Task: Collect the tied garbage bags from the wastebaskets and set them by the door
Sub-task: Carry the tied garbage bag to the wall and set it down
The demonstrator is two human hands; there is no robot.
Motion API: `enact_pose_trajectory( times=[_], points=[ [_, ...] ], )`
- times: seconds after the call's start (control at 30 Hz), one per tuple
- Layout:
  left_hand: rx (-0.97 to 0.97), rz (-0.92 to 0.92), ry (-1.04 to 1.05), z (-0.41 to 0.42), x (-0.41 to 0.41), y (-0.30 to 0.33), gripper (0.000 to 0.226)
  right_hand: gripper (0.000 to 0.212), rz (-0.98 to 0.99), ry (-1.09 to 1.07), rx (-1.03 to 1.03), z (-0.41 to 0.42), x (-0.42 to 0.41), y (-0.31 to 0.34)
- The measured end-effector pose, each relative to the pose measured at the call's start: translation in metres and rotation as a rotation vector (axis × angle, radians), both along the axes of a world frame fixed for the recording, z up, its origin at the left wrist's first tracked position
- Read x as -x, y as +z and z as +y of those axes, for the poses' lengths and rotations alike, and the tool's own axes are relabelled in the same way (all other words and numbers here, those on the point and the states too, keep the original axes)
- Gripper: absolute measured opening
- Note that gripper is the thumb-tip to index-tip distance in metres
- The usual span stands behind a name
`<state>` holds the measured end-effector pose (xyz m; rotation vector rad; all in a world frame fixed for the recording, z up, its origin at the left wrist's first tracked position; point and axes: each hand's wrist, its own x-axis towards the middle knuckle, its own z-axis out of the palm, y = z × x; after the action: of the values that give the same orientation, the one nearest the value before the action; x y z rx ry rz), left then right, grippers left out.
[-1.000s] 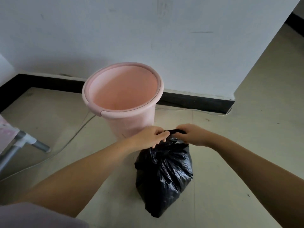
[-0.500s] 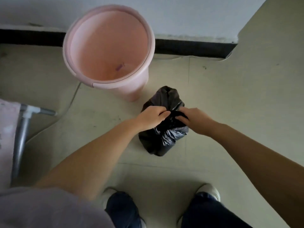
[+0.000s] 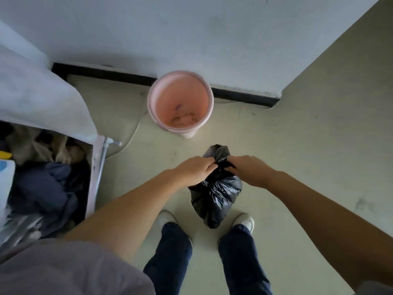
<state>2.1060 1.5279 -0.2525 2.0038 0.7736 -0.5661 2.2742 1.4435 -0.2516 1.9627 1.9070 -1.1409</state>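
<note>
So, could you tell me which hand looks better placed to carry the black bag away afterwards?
Neither by much: the left hand and right hand both pinch the black bag at its neck. Perhaps right, beside open floor; clutter sits left.

Grey short-sleeved top [image 3: 63, 271]; bare forearms; dark navy trousers [image 3: 170, 252]; white shoes [image 3: 167, 218].

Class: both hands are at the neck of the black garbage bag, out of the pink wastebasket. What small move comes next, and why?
Probably pull the knot tight: the left hand and right hand both pinch the neck of the black garbage bag, which hangs clear of the pink wastebasket.
</note>
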Motion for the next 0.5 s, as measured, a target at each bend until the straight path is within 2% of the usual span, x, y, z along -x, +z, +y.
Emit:
enact_pose_trajectory(
  times=[0.27, 0.5],
  points=[
    [-0.102, 0.015, 0.003, -0.004, 0.045, 0.168, 0.030, 0.025, 0.000, 0.094, -0.028, 0.013, 0.042, 0.156],
    [-0.213, -0.004, 0.150, -0.001, 0.077, 0.235, 0.031, 0.029, -0.003, 0.209, -0.125, 0.032, 0.064, 0.224]
  ],
)
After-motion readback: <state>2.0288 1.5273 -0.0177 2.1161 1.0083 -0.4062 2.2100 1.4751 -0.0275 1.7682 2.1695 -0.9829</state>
